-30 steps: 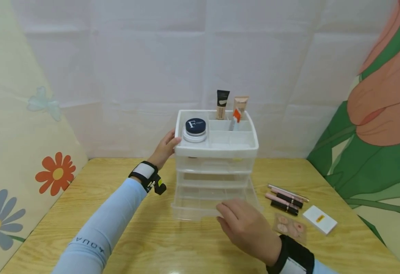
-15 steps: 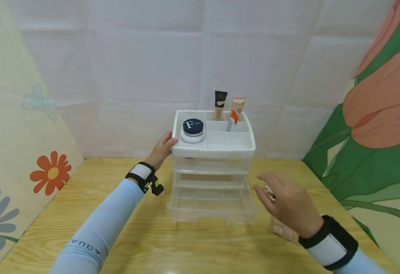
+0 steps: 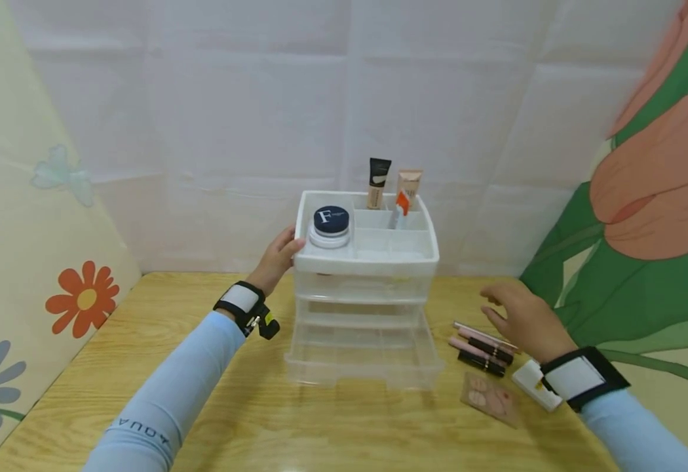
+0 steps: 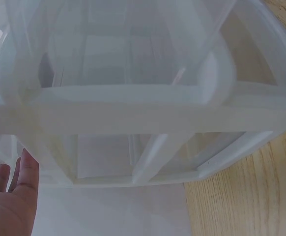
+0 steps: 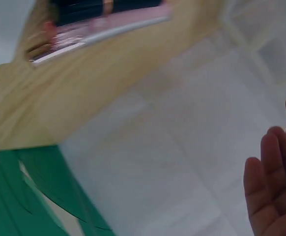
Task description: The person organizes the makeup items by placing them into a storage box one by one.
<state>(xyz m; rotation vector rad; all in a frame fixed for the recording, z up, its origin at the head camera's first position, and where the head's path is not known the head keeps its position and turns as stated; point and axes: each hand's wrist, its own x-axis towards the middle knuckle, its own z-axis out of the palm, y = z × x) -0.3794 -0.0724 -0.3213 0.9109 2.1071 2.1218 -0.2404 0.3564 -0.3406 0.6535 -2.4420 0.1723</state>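
My left hand (image 3: 276, 259) rests on the left side of a white plastic drawer organizer (image 3: 367, 267), near its top rim. In the left wrist view, its fingers (image 4: 26, 179) look fairly straight against the organizer's frame (image 4: 118, 110). The lowest clear drawer (image 3: 364, 354) is pulled out, and nothing shows inside it. Off to the right, my right hand (image 3: 527, 319) hovers past several makeup tubes (image 3: 485, 347), with loosely bent fingers and nothing in them. A white box (image 3: 533, 382) lies partly hidden under the right wrist. Beside it is a makeup palette (image 3: 489, 398).
The organizer's top tray holds a round dark-lidded jar (image 3: 331, 221) on a white base. A black-capped tube (image 3: 378, 183), a beige tube (image 3: 409, 185) and an orange-tipped item (image 3: 401, 206) stand in its compartments. A white cloth (image 3: 232, 131) hangs behind the wooden table (image 3: 320, 432).
My right hand has moved from in front of the pulled-out drawer to the right, over and past the makeup items. My left hand stays at the organizer's side. The view has shifted slightly.
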